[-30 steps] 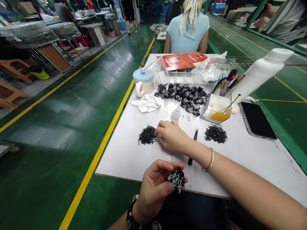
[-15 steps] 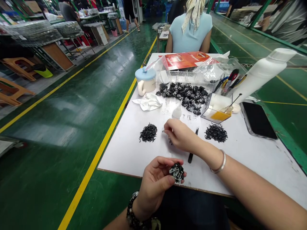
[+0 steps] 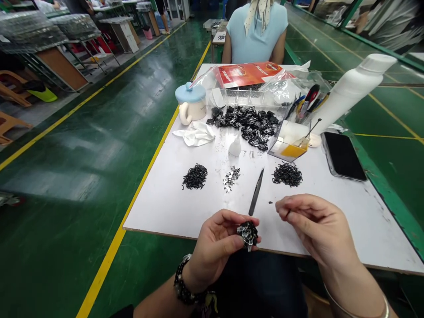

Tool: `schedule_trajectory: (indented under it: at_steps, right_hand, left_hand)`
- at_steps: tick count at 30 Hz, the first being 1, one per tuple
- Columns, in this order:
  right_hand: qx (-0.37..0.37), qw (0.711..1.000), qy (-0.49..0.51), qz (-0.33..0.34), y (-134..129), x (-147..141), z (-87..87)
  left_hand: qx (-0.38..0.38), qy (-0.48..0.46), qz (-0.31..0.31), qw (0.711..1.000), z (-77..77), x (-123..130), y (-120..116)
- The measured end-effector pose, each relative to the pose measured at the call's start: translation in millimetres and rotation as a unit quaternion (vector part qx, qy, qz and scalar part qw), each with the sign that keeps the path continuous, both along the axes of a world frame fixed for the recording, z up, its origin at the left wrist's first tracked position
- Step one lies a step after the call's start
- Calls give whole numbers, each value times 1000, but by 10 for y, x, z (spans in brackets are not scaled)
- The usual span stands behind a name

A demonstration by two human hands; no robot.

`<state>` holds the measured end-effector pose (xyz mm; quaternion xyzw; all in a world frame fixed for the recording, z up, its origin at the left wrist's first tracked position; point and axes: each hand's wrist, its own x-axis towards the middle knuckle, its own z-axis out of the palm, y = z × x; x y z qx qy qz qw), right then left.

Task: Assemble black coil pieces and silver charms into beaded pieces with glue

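Note:
My left hand holds a black and silver clump in its fingertips, just past the board's front edge. My right hand hangs over the white board table, its fingertips pinched together; anything between them is too small to tell. Nearest that hand lie black tweezers and a small pile of black pieces. A small heap of silver scraps and another black pile sit further left. Farther back is a large heap of black and silver clumps.
At the back of the table are a blue-lidded mug, a crumpled tissue, a red packet, a clear tool holder, a white bottle and a phone. A co-worker in a light blue top sits beyond.
My right hand has moved back toward me and to the right, uncovering the tweezers. A small heap of silver scraps now shows where the hand was. My left hand still holds the clump.

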<state>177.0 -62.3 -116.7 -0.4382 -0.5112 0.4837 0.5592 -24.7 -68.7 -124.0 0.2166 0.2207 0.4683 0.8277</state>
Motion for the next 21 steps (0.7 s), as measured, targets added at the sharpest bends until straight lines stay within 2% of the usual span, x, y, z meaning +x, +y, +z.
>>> schedule_trajectory:
  at_steps: [4,8,14,18,21]
  right_hand:
    - [10,1000,21,21,-144,-126,134]
    - [44,997,-43,39,-226,-186,248]
    - [62,994,-54,66,-275,-169,253]
    - [93,984,-121,89,-299,-147,255]
    - [123,975,-169,80,-318,-136,261]
  left_hand:
    - [10,-3,-22,1000,-15,35,-48]
    - [21,-3,-32,999,-22,53,-88]
    - [13,-16,-67,998,4,101,-139]
    - [17,-22,-85,996,9,131,-172]
    - [20,-8,-92,996,-2,137,-186]
